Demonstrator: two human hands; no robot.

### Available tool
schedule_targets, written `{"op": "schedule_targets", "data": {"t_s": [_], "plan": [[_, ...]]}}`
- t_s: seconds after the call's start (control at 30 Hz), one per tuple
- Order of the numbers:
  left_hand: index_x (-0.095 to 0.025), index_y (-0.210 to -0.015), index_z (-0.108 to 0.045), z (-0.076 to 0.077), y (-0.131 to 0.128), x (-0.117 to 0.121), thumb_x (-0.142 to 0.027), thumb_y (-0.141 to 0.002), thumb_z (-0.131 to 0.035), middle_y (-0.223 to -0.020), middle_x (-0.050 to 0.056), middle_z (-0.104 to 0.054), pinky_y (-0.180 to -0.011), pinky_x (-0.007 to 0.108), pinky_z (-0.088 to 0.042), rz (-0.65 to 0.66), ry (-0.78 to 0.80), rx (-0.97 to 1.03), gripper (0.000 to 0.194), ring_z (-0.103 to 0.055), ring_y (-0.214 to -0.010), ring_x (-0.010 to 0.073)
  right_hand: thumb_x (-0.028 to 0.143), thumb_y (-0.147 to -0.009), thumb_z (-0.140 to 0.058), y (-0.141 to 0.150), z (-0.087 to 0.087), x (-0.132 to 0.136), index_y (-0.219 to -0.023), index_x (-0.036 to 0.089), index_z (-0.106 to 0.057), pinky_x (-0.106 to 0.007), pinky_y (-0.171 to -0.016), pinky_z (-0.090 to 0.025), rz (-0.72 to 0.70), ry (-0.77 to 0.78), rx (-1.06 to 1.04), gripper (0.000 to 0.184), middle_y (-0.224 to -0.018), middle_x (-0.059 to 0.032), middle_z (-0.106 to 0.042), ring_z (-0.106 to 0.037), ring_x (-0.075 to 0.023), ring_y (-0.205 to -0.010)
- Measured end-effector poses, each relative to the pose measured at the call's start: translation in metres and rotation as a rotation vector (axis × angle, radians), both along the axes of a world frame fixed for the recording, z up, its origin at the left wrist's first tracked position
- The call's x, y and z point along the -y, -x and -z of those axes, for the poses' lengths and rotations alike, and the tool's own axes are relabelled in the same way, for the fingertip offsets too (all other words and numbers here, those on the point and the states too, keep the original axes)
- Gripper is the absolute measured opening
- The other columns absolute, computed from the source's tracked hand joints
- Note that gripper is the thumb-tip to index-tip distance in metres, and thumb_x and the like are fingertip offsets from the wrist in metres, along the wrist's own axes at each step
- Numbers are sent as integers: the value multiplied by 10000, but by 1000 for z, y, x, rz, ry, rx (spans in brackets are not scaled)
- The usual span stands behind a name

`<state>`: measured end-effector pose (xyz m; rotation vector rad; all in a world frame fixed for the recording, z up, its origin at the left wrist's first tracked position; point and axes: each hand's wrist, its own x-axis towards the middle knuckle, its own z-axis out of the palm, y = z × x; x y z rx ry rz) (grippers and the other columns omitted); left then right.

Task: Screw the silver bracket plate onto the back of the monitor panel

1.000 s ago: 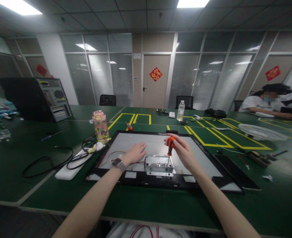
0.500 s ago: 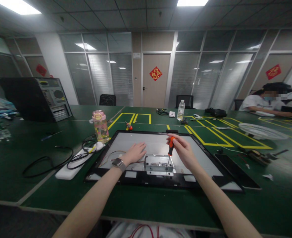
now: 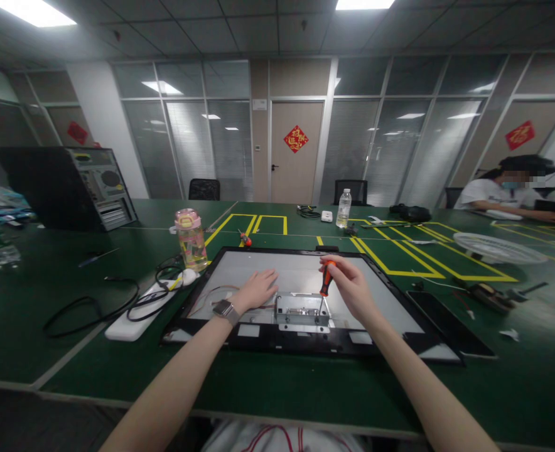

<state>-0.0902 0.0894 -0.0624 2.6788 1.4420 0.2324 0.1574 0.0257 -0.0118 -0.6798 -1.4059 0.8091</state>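
A flat monitor panel (image 3: 240, 267) with a black frame lies on the green table, its grey back facing up. Near its front edge sits a metal bracket (image 3: 301, 320). My right hand (image 3: 350, 282) is closed around the orange and black handle of a screwdriver (image 3: 326, 280), which stands almost upright. The screwdriver's shaft reaches down to the bracket's right end; the tip's exact contact is too small to tell. My left hand (image 3: 256, 290) rests flat on the panel to the left of the bracket, fingers stretched out, beside thin wires (image 3: 214, 292).
On the left are a white power strip (image 3: 134, 318) with black cables, a pink-lidded bottle (image 3: 191, 242) and a computer case (image 3: 70, 188). A black phone-like slab (image 3: 449, 323) lies right of the panel. Behind it are a small red screwdriver (image 3: 245, 239) and a water bottle (image 3: 344, 209). A person (image 3: 503, 194) sits far right.
My right hand and the screwdriver have shifted very slightly, with the handle turned a little. My left hand stays in place on the panel.
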Motion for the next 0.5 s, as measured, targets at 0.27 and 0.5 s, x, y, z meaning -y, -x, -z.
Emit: {"op": "schedule_targets", "data": {"t_s": [0.27,0.5], "plan": [[-182,-1378,-364,0,0,0,-377,-955,-279,-1485,99,-295,-1104,421,-171,1,-5,-2,473,-246,-1369,219,404,-879,-522,2,-7,7,-1047,240,-655,-389,-844,-478,-144,-7,-30,270,-869,-47,-663,-624,-214,-849],[-173,-1379,-363,2,0,-2,-371,-961,-279,-1479,102,-308,-1106,428,-176,3,-14,-7,470,-259,-1364,218,391,-804,-638,0,-4,5,-969,258,-693,-327,-784,-475,12,-45,79,219,-866,-18,-606,-583,-189,-829]]}}
